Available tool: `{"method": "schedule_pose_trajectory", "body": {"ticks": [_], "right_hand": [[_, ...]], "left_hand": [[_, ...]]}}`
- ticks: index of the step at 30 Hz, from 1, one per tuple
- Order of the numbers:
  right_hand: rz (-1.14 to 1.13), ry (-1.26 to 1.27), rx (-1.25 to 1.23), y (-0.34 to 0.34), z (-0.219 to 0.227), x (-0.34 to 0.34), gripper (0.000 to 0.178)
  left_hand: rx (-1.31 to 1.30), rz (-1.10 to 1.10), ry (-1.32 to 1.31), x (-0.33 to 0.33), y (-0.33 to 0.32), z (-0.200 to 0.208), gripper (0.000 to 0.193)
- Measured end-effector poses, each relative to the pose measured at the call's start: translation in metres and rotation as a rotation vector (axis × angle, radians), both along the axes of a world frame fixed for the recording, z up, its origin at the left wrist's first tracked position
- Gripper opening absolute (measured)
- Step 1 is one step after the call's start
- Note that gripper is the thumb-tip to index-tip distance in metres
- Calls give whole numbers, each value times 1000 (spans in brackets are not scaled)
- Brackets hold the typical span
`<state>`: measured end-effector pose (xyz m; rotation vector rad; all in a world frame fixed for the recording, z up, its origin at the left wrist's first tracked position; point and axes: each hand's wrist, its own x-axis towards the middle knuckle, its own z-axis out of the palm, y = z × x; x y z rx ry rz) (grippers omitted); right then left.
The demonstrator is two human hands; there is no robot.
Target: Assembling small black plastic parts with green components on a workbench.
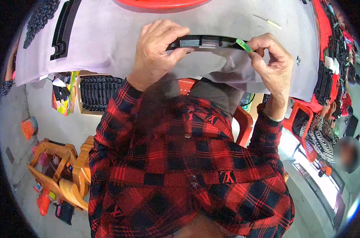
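Note:
Over the near edge of the cloth-covered table, a long, narrow black plastic strip (211, 42) with rectangular slots is held level. My left hand (158, 49) pinches its left end between thumb and fingers. At the strip's right end, my right hand (273, 59) grips a small tool with a translucent green handle (243, 45) between thumb and forefinger. The green handle lies against the strip; its working tip cannot be made out.
A red basin (164, 3) stands at the far edge, and a thin pale-handled tool (268, 22) lies right of it. Black strips (63, 31) rest at the far left. Below the table, a box (100, 112) holds several black parts. Another person (322, 131) sits at the right.

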<state>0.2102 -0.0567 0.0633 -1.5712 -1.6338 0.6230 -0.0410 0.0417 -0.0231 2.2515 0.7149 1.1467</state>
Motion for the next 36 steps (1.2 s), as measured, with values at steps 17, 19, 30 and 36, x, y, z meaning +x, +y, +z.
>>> {"method": "schedule_pose_trajectory", "body": {"ticks": [17,19,30,36], "right_hand": [[-213,376,-32,-29,-28,8,18],[-255,459,-47,-33,-31,10,16],[-372,588,-8,-59,-41,26,14],[-384,603,-5,-71,-35,24,15]], "left_hand": [[-166,154,197,25,-47,26,62],[-186,126,190,38,-53,35,65],[-145,-116,128,63,-11,49,35],[541,-406,411,92,34,34,41]]}}
